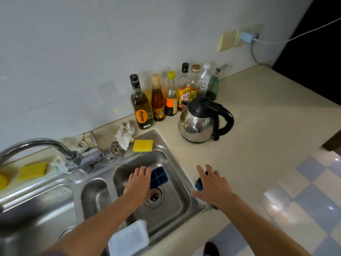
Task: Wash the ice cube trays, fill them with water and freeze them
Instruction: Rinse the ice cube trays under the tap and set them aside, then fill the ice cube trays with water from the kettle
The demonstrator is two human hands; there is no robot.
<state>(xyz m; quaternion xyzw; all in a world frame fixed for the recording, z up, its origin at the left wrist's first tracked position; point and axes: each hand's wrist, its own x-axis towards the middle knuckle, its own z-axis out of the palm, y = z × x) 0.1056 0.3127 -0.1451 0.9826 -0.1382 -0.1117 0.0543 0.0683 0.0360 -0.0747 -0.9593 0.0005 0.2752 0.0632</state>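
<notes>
My left hand grips a dark blue ice cube tray over the right basin of the steel sink, just above the drain. My right hand lies with fingers spread on a second dark blue tray on the counter beside the sink's right rim; most of that tray is hidden under the hand. A clear plastic lid leans at the sink's near edge. The faucet arches over the left basin.
A yellow sponge and a crumpled cloth sit on the sink's back rim. Several bottles line the wall, with a steel kettle in front. Another yellow sponge lies at the left.
</notes>
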